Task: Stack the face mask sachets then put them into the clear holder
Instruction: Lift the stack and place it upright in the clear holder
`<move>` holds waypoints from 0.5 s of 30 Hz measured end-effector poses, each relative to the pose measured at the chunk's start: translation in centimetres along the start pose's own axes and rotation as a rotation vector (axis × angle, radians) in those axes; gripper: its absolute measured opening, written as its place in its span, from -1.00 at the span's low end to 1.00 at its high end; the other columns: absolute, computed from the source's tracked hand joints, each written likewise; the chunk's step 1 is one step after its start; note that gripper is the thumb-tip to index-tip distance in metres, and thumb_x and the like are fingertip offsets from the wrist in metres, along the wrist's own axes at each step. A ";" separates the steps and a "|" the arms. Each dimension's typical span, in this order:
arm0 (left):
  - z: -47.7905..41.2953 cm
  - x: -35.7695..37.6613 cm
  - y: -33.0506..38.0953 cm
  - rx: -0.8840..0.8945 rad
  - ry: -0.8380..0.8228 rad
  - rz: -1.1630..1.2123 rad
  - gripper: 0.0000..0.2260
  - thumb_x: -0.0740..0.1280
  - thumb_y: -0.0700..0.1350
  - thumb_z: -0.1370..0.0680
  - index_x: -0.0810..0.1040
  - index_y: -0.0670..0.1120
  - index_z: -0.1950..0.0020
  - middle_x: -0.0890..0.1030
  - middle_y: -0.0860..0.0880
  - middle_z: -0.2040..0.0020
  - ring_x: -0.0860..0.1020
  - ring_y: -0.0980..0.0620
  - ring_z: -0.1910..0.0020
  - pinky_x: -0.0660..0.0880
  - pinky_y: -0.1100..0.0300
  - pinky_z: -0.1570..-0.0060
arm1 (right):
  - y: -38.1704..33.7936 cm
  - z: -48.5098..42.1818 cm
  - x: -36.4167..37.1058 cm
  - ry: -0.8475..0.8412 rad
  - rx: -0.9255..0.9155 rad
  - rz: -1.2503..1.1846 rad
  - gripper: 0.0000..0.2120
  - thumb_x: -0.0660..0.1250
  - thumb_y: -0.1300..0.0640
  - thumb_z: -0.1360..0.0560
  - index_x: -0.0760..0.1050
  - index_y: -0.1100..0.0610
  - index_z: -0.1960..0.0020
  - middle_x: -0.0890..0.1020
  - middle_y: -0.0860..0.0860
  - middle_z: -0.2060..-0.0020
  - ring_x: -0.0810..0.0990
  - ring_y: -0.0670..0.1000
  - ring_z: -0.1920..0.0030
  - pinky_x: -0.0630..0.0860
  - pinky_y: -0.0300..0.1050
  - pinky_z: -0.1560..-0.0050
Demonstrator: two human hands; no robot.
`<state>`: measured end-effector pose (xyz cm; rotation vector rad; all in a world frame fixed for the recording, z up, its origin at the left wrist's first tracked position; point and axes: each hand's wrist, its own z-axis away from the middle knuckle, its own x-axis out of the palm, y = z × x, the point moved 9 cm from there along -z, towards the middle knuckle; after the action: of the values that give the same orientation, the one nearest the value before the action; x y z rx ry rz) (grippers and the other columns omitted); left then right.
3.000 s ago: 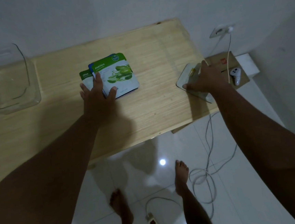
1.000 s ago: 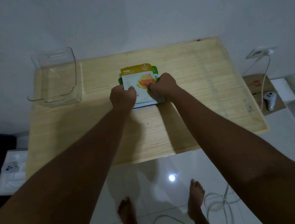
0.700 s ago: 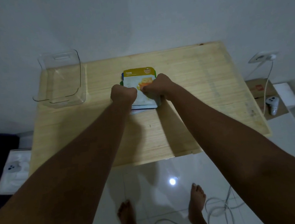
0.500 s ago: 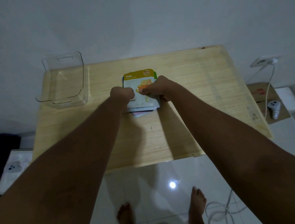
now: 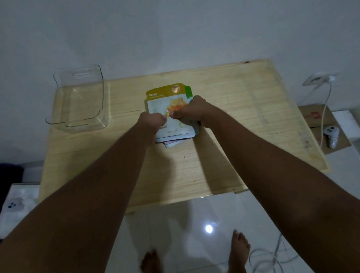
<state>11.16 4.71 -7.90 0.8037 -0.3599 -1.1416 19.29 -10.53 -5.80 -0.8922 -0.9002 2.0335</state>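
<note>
A stack of face mask sachets [image 5: 167, 98] lies in the middle of the wooden table [image 5: 228, 132]. Its top sachet is yellow and white and reads "Honey". A green edge peeks out at the stack's far right and a pink corner at its near side. My left hand [image 5: 151, 122] grips the stack's left edge, thumb on top. My right hand [image 5: 194, 111] grips the right edge, fingers curled over it. The clear holder [image 5: 80, 101] stands with nothing in it at the table's far left corner, well apart from the stack.
A wall runs right behind the table. On the floor to the right are a cardboard piece with a white controller [image 5: 331, 134], and a cable runs up to a wall socket [image 5: 319, 78]. A white box [image 5: 15, 207] sits lower left. My bare feet and loose cables are below.
My right hand brought the yellow sachet from the table's right edge onto the green one. Both hands then closed on the stack's sides and have shifted it slightly; the pink corner now shows.
</note>
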 end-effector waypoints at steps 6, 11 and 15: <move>2.5 1.3 1.8 0.129 -0.084 0.061 -0.61 0.29 -0.25 -0.54 0.41 -0.15 -0.37 0.59 -0.23 -0.16 0.61 -0.24 -0.08 0.56 -0.21 -0.08 | 0.3 1.6 1.4 -0.003 0.083 -0.135 -0.64 0.39 0.06 -0.37 0.53 0.26 -0.06 0.65 0.14 0.15 0.66 0.10 0.21 0.59 -0.09 0.20; 5.0 -1.3 4.1 0.232 -0.032 -0.034 -0.65 0.14 -0.20 -0.57 0.42 -0.11 -0.35 0.60 -0.23 -0.14 0.62 -0.22 -0.04 0.59 -0.14 -0.03 | -3.2 3.2 2.1 0.017 -0.008 -0.126 -0.54 0.28 0.04 -0.43 0.44 0.32 -0.21 0.56 0.15 0.13 0.58 0.10 0.17 0.44 -0.11 0.25; 7.8 -5.9 7.4 0.345 0.078 -0.124 -0.73 0.22 -0.22 -0.59 0.51 -0.21 -0.27 0.62 -0.22 -0.11 0.62 -0.22 -0.05 0.57 -0.09 -0.09 | -7.9 4.8 3.5 -0.063 -0.200 -0.134 -0.65 0.37 0.06 -0.47 0.57 0.30 -0.12 0.67 0.27 0.02 0.64 0.16 0.07 0.55 0.04 0.02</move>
<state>8.76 8.45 3.56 1.1838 -0.4539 -1.1760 16.35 -5.21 2.04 -0.8535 -1.1827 1.8892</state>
